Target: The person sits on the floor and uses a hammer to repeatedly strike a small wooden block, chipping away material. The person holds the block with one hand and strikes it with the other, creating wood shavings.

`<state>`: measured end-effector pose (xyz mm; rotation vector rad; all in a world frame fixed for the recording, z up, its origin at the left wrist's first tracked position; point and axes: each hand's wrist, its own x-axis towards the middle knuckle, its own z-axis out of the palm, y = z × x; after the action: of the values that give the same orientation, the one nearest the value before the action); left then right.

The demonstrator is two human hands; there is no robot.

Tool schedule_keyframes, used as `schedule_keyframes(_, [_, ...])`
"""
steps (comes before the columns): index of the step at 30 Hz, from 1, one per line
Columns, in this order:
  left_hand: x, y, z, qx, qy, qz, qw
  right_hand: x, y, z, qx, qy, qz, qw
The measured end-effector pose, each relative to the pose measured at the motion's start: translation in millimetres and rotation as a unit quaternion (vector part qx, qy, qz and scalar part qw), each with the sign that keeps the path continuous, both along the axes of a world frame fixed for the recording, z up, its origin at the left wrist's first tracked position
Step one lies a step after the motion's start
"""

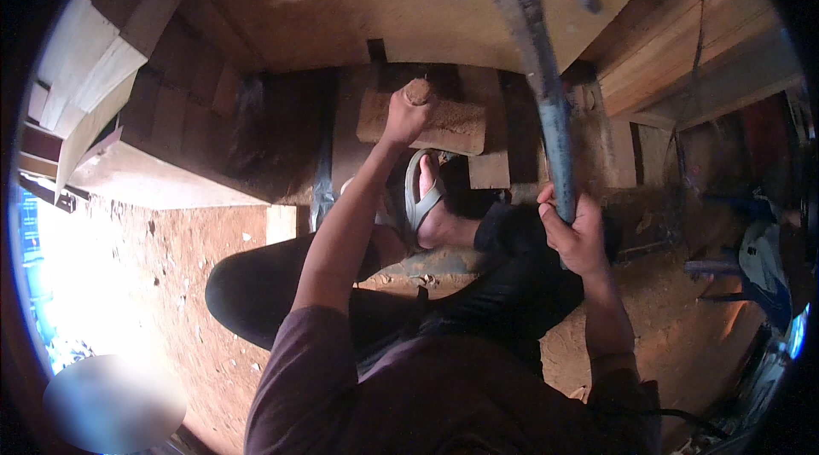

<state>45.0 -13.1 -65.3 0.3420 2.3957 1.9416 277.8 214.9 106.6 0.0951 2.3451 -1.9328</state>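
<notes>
My right hand point(573, 229) grips the blue handle of a claw hammer point(533, 37), raised with its grey metal head far out in front. My left hand point(408, 118) is closed round an upright wooden handle point(417, 92). Only the handle's worn, round top shows above the fist; its lower end is hidden, so I cannot tell what tool it belongs to. Just beside and beneath that fist lies a rough brown wooden block point(461, 127). The hammer head is well apart from the handle's top.
A large wooden panel point(358, 3) rises ahead. Stacked boards point(94, 71) stand at left, wooden planks point(682, 54) at right. My sandalled foot point(426, 191) is close to the block. Dirt floor point(196, 259) spreads at left; a blurred round shape point(115, 404) shows lower left.
</notes>
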Motion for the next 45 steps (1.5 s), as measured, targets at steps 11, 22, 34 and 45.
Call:
schedule_keyframes(11, [12.1,-2.9,17.1,0.06,0.029,0.038,0.997,-11.6,0.8,-44.9,0.115,0.094,-0.004,0.989])
schedule_keyframes(22, [14.4,-3.9,5.1,0.044,0.084,0.049,0.994,-36.4,6.2,-129.4,0.322,0.033,-0.119,0.939])
schedule_keyframes(34, [13.4,5.1,-12.8,0.048,0.076,-0.008,0.996,-40.7,-5.8,-204.5,0.392,-0.028,-0.114,0.913])
schedule_keyframes(45, [24.8,8.2,8.4,0.038,0.115,-0.028,0.992,-33.3,-12.2,-210.5,0.377,-0.089,-0.039,0.921])
